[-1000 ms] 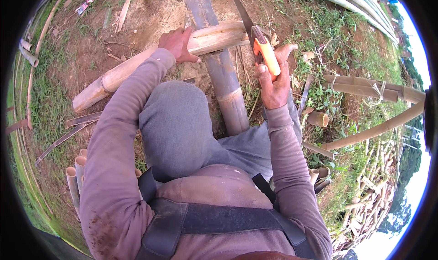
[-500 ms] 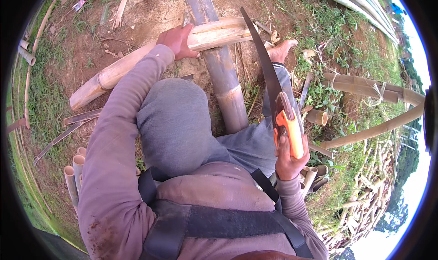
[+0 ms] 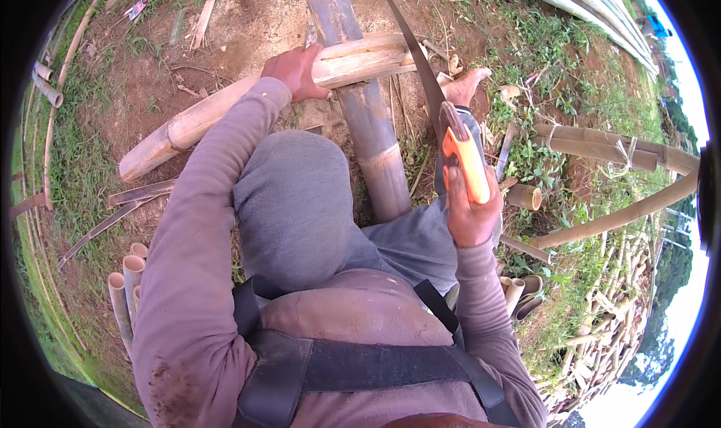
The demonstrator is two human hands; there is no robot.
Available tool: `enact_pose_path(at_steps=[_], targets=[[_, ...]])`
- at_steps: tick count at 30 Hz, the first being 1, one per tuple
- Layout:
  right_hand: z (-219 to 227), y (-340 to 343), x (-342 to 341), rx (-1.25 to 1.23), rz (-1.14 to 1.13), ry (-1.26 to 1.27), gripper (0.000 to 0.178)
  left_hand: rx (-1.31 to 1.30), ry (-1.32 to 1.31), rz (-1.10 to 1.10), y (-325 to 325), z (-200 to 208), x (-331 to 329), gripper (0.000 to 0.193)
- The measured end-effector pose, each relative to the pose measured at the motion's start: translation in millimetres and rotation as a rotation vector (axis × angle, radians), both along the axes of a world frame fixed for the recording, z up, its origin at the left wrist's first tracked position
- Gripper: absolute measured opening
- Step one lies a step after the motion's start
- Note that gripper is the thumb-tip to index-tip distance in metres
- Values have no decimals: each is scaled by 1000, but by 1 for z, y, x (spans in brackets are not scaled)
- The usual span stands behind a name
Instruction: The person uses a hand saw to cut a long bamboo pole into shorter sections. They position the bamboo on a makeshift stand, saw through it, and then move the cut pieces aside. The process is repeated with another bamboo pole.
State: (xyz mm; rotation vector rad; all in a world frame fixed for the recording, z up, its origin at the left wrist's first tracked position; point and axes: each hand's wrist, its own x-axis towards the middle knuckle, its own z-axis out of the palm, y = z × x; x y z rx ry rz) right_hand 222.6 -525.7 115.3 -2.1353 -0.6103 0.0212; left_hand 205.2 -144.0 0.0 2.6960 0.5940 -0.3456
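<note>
My left hand [image 3: 296, 73] is closed over a pale, peeled bamboo pole [image 3: 214, 113], which slants from the lower left up to the right. That pole lies across a thicker, darker bamboo log [image 3: 373, 146] on the ground. In my right hand [image 3: 475, 210] is a hand saw [image 3: 429, 82] with an orange handle. Its long dark blade points away from me and crosses the pole's right end in the picture; whether the teeth touch the bamboo I cannot tell. My bare foot [image 3: 467, 85] rests just right of the pole's end.
Cut bamboo tubes [image 3: 120, 300] stand at my left, beside flat bamboo strips [image 3: 143, 193]. To the right, tied bamboo poles [image 3: 601, 146] and a curved pole [image 3: 623, 212] reach inward. A heap of bamboo offcuts [image 3: 612, 330] lies lower right; long poles [image 3: 578, 7] lie far right.
My right hand has moved forward, away from my body, carrying the saw with it. The blade's tip has gone farther up. My left hand stays on the pole.
</note>
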Motion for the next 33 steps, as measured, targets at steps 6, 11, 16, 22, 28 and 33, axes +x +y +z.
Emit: enact_pose_path(at_steps=[6, 11, 16, 22, 28, 33], targets=[[0, -57, -47, 82, -142, 111, 21, 8, 19, -50, -6, 1, 7, 110], [-38, 75, 85, 100, -10, 0, 18, -8, -48, -42, -8, -3, 12, 110], [-20, 52, 40, 135, -22, 17, 17, -19, 7, -12, 0, 3, 6, 108], [-6, -74, -63, 15, -46, -47, 16, -11, -62, -29, -2, -8, 5, 104], [-43, 83, 88, 145, -1, 2, 18, 10, -89, -47, -9, -12, 12, 104], [-34, 54, 51, 90, -6, -91, 16, 20, -45, -32, 0, -4, 11, 107]])
